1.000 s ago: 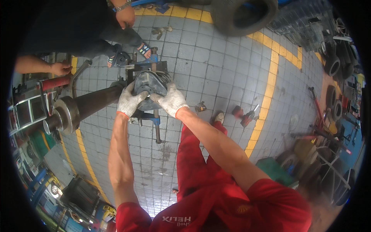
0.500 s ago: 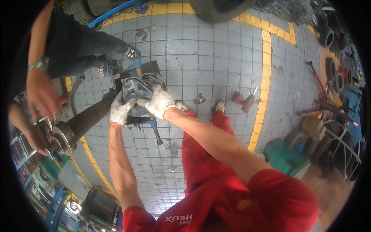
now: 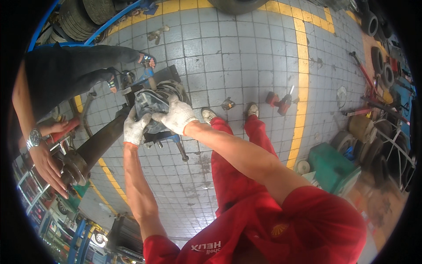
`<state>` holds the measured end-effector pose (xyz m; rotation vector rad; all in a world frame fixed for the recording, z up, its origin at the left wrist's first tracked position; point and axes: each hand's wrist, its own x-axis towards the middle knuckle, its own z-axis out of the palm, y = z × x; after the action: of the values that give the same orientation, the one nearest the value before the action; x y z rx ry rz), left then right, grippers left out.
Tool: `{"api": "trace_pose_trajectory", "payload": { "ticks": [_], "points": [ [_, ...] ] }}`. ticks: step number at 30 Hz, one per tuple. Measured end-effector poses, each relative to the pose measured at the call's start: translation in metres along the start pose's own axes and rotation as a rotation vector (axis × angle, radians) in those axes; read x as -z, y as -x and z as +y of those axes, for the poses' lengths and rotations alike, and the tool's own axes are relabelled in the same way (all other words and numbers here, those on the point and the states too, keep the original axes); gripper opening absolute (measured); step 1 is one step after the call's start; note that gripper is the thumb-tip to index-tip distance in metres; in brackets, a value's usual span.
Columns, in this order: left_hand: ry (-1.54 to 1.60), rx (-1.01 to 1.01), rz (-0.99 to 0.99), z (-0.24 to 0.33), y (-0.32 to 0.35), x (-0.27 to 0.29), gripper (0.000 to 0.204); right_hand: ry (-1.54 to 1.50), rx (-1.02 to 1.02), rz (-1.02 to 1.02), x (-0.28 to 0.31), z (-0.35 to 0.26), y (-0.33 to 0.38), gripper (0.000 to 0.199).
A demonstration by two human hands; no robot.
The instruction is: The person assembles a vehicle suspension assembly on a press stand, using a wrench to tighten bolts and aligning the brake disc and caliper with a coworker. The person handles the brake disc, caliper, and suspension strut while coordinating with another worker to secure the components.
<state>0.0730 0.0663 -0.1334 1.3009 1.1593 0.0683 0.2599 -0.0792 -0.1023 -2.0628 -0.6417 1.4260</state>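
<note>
My left hand [image 3: 135,128], in a white knit glove, is curled against the near left side of a dark grey, crumpled, glossy piece [image 3: 150,102]; I cannot tell whether it is cloth or plastic. Gripping its right side is my right hand [image 3: 179,117], gloved alike, thumb toward the left one. Beneath and behind the piece show a ribbed round part [image 3: 173,87] and a blue clamp-like stand with a dark bar handle [image 3: 181,148]. From there a thick dark axle tube [image 3: 102,135] slants to a round metal hub [image 3: 77,169] at the lower left.
Another person's hand [image 3: 47,163] hovers over the hub; their other holds a red object [image 3: 66,128]. On the tiled floor lie a red power tool [image 3: 285,104], a small dark part [image 3: 227,104] and gloves [image 3: 158,34]. A green bin [image 3: 329,163] and tyres [image 3: 387,75] line the right.
The view has shifted slightly. My hands stay on the dark piece. The other person's hands have moved: one now spreads over the hub, the other shows farther back at the red object.
</note>
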Motion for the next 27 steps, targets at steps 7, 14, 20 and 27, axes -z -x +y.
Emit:
{"api": "trace_pose_trajectory", "payload": {
  "ticks": [7,14,20,27],
  "points": [
    [0.086,0.017,-0.026,-0.01,-0.005,0.005,0.077,0.001,-0.045,0.038,-0.004,-0.005,0.003,0.09],
    [0.104,0.06,-0.018,-0.014,-0.008,0.006,0.084,0.083,0.008,0.086,-0.007,0.0,-0.001,0.102],
    [-0.261,0.058,0.098,0.009,0.008,-0.004,0.103,0.115,-0.052,0.087,-0.003,-0.009,0.002,0.104],
    [-0.497,0.17,0.149,0.016,0.009,-0.004,0.115,0.242,-0.012,0.151,-0.009,-0.039,0.001,0.112]
  ]
}}
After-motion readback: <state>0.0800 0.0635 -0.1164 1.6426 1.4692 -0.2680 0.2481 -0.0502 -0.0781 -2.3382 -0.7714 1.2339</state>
